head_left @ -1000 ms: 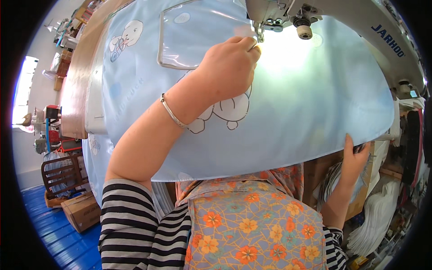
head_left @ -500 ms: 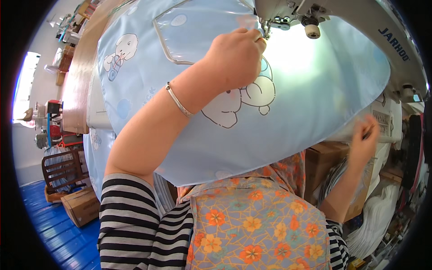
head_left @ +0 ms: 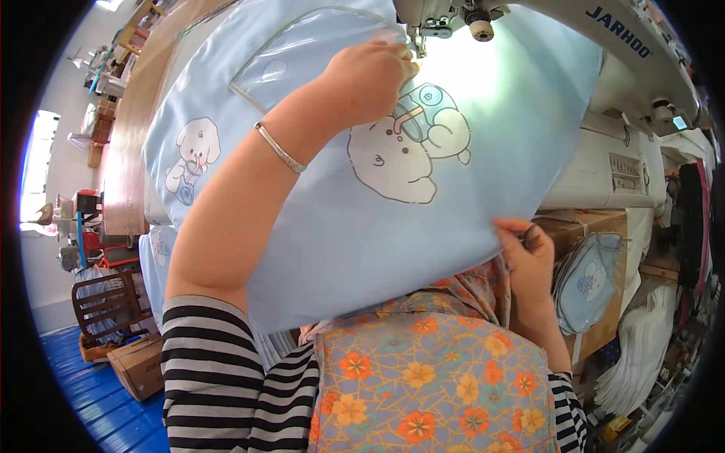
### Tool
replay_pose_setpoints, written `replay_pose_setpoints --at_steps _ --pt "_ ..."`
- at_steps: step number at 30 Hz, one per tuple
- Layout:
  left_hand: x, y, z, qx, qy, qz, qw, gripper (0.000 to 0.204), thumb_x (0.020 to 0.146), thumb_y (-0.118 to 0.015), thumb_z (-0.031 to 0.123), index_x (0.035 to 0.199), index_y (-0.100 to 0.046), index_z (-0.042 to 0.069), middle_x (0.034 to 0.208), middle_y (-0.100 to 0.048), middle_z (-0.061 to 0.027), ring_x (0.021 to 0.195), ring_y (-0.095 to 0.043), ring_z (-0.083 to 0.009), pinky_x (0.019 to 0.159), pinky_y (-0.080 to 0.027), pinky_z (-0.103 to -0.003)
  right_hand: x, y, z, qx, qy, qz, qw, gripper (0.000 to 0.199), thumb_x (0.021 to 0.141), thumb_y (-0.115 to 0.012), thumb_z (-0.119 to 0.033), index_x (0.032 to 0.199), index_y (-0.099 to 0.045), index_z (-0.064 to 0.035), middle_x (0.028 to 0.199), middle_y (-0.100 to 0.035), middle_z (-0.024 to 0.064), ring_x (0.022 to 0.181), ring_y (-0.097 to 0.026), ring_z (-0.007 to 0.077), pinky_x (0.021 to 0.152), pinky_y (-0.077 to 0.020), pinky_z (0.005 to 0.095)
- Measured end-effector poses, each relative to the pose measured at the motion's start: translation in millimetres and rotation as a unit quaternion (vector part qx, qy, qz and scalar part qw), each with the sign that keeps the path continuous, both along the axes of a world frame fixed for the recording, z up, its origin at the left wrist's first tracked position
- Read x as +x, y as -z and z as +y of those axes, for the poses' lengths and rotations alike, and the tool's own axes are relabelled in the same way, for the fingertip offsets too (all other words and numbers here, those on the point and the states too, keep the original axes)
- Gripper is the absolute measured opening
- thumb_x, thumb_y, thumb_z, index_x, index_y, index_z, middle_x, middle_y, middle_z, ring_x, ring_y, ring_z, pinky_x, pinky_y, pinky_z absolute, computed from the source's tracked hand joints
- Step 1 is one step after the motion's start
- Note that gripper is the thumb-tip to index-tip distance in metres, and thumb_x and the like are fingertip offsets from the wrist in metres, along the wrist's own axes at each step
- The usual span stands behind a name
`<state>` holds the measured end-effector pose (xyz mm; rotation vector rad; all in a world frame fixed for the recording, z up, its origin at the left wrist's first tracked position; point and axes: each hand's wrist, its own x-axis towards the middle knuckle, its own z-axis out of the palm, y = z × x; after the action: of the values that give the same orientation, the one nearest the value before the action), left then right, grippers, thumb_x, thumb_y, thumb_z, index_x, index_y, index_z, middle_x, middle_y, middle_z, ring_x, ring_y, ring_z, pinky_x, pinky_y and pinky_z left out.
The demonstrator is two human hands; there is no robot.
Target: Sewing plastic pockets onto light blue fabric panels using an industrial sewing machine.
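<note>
A light blue fabric piece (head_left: 302, 249) printed with white cartoon puppies lies spread under the sewing machine (head_left: 604, 38). A clear plastic panel (head_left: 302, 45) with a pale border is set into its upper part. My left hand (head_left: 370, 81) is closed on the fabric right beside the presser foot (head_left: 419, 47), fingertips partly hidden. My right hand (head_left: 529, 260) pinches the fabric's near right edge between thumb and forefinger. Tucked in its curled fingers is a small dark item, too unclear to name.
Right of my lap, a cardboard box (head_left: 596, 226) has a bundle of blue printed pieces (head_left: 589, 283) against it. White strips (head_left: 634, 355) hang farther right. At left are a wooden tabletop (head_left: 124, 166), a brown chair (head_left: 113, 302) and another carton (head_left: 140, 366) on the blue floor.
My right hand has come in leftward from the machine bed to the fabric's edge. The fabric has shifted and turned, showing more of the middle puppy. My left hand stays by the presser foot.
</note>
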<state>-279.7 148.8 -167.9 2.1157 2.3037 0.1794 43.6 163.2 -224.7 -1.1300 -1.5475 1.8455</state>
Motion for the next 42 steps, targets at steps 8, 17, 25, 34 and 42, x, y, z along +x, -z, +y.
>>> replay_pose_setpoints --at_steps 8,17,25,34,42 --pt "-4 6 -3 0.029 0.024 -0.017 0.999 0.034 0.085 -0.055 0.005 0.117 -0.067 0.006 0.118 -0.062 -0.0073 0.115 -0.054 -0.0263 0.094 -0.048 -0.038 3 -35 57 0.121 -0.063 -0.110 0.985 0.015 0.089 -0.063 -0.006 0.101 -0.070 0.0001 0.089 -0.066 -0.0001 0.077 -0.056 0.0057 0.069 -0.0441 0.0198" --pt "6 12 -4 0.071 0.017 -0.042 0.996 0.022 0.088 -0.054 0.012 0.102 -0.069 0.003 0.109 -0.063 -0.0081 0.103 -0.056 -0.0268 0.089 -0.048 -0.038 -15 -68 137 0.252 -0.066 -0.275 0.925 0.021 0.088 -0.062 -0.016 0.103 -0.071 -0.0041 0.085 -0.063 -0.0042 0.074 -0.051 0.0040 0.065 -0.0394 0.0185" --pt "31 33 -8 0.197 0.011 -0.012 0.980 0.026 0.084 -0.063 0.019 0.100 -0.067 -0.002 0.105 -0.062 -0.0109 0.101 -0.057 -0.0263 0.090 -0.046 -0.039 -35 -52 210 0.313 -0.095 -0.273 0.905 0.019 0.090 -0.061 -0.013 0.101 -0.070 -0.0015 0.088 -0.066 0.0008 0.081 -0.058 0.0083 0.075 -0.0451 0.0221" --pt "32 32 -41 0.201 0.015 -0.130 0.971 0.029 0.083 -0.064 0.014 0.107 -0.064 -0.001 0.115 -0.063 -0.0144 0.108 -0.058 -0.0309 0.093 -0.046 -0.040 -130 -59 88 0.628 -0.293 -0.025 0.721 0.029 0.071 -0.066 0.006 0.099 -0.066 -0.0025 0.105 -0.065 0.0105 0.080 -0.067 0.0244 0.072 -0.0547 0.0322" --pt "-23 7 -179 0.130 -0.114 0.003 0.985 0.027 0.080 -0.064 0.002 0.107 -0.066 0.005 0.115 -0.065 -0.0059 0.106 -0.061 -0.0257 0.091 -0.049 -0.040 -128 -30 75 0.687 -0.303 -0.019 0.660 0.031 0.067 -0.065 0.006 0.096 -0.066 -0.0042 0.100 -0.067 0.0055 0.078 -0.067 0.0255 0.068 -0.0552 0.0339"
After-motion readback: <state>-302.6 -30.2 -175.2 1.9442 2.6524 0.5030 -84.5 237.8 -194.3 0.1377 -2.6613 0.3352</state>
